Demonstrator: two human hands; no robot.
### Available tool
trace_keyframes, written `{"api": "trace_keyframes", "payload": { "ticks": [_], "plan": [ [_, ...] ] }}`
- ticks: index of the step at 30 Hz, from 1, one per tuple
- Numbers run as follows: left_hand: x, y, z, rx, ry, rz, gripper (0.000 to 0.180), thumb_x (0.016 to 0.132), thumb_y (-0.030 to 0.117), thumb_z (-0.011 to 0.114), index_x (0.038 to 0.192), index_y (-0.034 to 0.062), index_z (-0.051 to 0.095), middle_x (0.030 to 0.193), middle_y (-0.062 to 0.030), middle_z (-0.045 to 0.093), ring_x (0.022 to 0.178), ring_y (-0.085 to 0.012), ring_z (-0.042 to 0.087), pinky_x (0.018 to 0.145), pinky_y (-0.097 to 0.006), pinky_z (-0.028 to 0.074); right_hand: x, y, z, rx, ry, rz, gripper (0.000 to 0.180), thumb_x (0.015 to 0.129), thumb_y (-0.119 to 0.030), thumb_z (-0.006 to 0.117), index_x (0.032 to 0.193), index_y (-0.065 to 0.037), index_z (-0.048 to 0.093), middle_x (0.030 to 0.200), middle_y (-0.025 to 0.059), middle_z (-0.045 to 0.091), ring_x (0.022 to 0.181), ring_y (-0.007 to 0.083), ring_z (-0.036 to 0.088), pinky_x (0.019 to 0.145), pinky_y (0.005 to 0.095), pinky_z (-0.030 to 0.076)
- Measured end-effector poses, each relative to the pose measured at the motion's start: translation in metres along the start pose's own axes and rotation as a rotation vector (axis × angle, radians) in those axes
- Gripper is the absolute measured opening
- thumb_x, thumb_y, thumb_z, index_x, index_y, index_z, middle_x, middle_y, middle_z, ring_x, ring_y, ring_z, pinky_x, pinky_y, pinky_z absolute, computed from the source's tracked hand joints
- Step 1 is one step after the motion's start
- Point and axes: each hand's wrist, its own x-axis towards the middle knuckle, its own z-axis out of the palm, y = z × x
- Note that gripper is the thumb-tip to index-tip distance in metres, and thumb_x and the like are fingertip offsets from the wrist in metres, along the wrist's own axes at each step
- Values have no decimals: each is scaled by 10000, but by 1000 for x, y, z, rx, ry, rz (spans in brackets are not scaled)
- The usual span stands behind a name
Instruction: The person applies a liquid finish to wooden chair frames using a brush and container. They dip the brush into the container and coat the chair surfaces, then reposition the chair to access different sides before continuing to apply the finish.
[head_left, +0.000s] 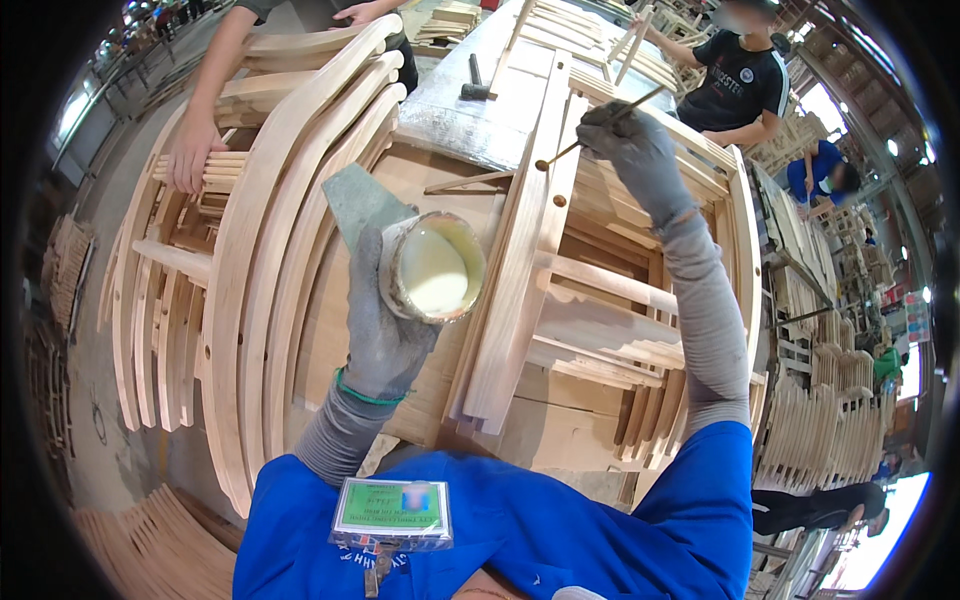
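Note:
My left hand [380, 340], in a grey glove, is closed around a round cup [392, 272] with a crusted rim. Whitish liquid [438, 270], like glue, fills part of it. My right hand [640, 155], also gloved, grips a thin stick [566, 153] whose upper end sticks out past the fingers. Its lower tip meets a dark round hole [541, 165] in a long pale wooden piece [525, 270]. A second hole [560, 201] shows close by. Beneath my right arm lie wooden frames with round rungs [610, 283].
Curved wooden frames [260, 230] are stacked at the left, where another person's hand [195, 155] rests on slats. A hammer [474, 88] lies on the covered table [425, 125]. A grey-green flat piece [362, 203] sits behind the cup. Another person [740, 85] works at the far right.

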Motion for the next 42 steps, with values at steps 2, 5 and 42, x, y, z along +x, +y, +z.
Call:
{"api": "trace_keyframes", "payload": {
  "ticks": [2,5,42],
  "plan": [
    [3,-2,8,44,-41,-4,482,952,419,319,1239,43,414,1168,-114,522,1079,-212,532,898,-358,475,-23,-20,-3,70,51,-90,165,803,-73,626,907,50,588,778,95,636,676,141,609,633,235,502],
    [-3,-9,14,173,-47,79,465,928,375,370,1248,40,395,1179,-121,507,1089,-224,521,913,-360,460,-77,-76,0,235,108,0,141,788,-58,646,850,51,582,773,114,643,679,147,623,629,241,522],
    [7,-68,34,2,101,-62,502,897,481,424,1232,107,452,1190,-114,512,1060,-279,529,883,-523,453,-206,-3,-224,-123,786,226,180,791,-105,617,904,34,605,822,85,621,768,143,603,714,251,501]
  ]
}}
